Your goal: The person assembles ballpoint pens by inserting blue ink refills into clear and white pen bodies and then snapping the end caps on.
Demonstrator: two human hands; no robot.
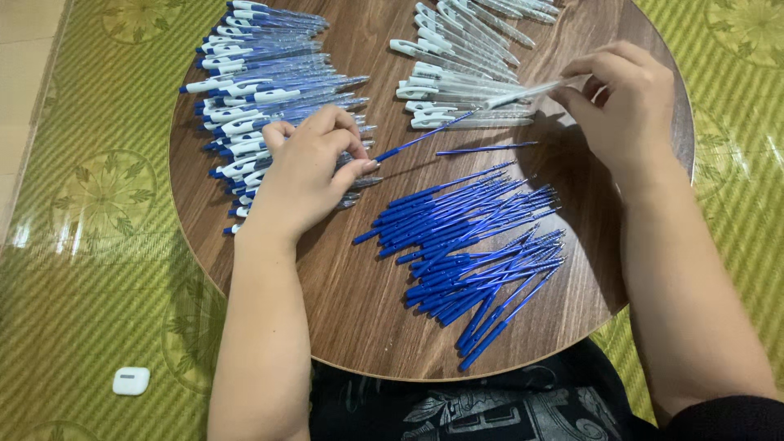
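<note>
My left hand (306, 167) pinches the end of a thin blue ink refill (420, 137) that slants up to the right. Its tip enters a clear empty pen barrel (523, 93) held in my right hand (625, 102). Both hands hover over a round wooden table (359, 294). A heap of loose blue refills (474, 241) lies in front of me, with one single refill (486, 149) apart above it.
Assembled blue-and-white pens (257, 90) are piled at the table's left, under my left hand. Clear empty barrels with white clips (465, 57) lie at the back right. A green patterned mat (90, 204) covers the floor, with a small white case (131, 380) on it.
</note>
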